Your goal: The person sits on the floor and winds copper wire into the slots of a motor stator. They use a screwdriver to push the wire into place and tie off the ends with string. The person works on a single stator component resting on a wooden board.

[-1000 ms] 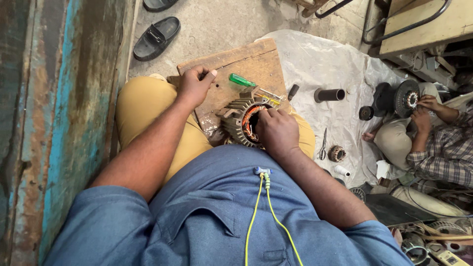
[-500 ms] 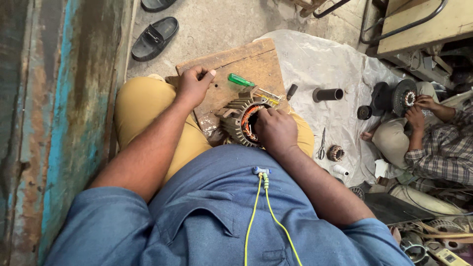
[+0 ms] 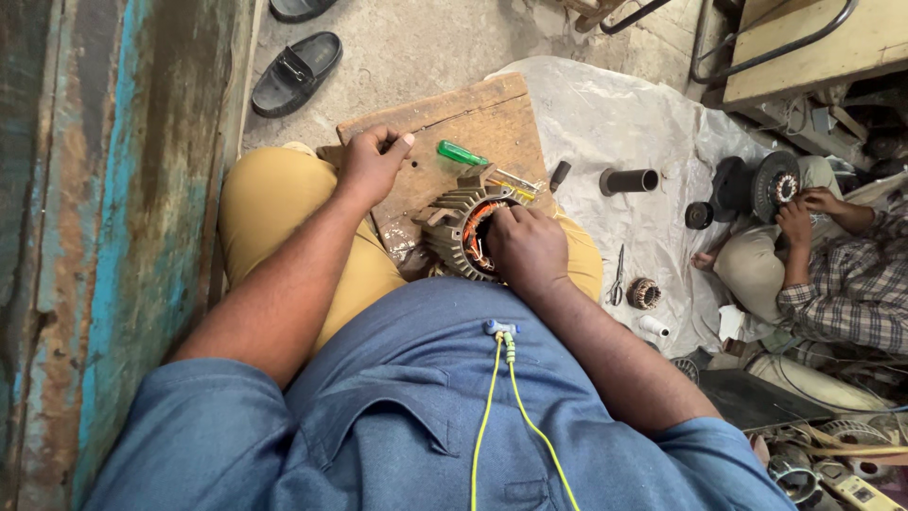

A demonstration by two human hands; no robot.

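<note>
Centrally, at the middle of the head view: finned motor stator (image 3: 462, 230), grey casing, copper windings showing in its bore, resting on the wooden board (image 3: 492, 114) over the person's lap. Bore axis tilted up toward the wearer.

Right hand (image 3: 525, 248): lies on the stator's 3 o'clock rim, fingers curled down into the bore against the windings. Whether they pinch a wire cannot be told; the fingertips are hidden. This is the nearer hand, in contact with the stator.

Left hand (image 3: 371, 166): at about 10 o'clock from the stator, apart from it, loosely closed with the thumb out, knuckles resting on the board. It may hold something small; too small to tell.

Green-handled screwdriver (image 3: 462, 153): on the board at 12 o'clock from the stator, long axis running from 10 toward 4 o'clock, between the two hands, nearer the left.

Also present: scissors (image 3: 617, 276) and a small wound rotor (image 3: 645, 293) on the plastic sheet (image 3: 615, 114) at 3 o'clock; black tube (image 3: 629, 180) at 2 o'clock; a co-worker's hands (image 3: 804, 213) on another motor part at far 3 o'clock.
</note>
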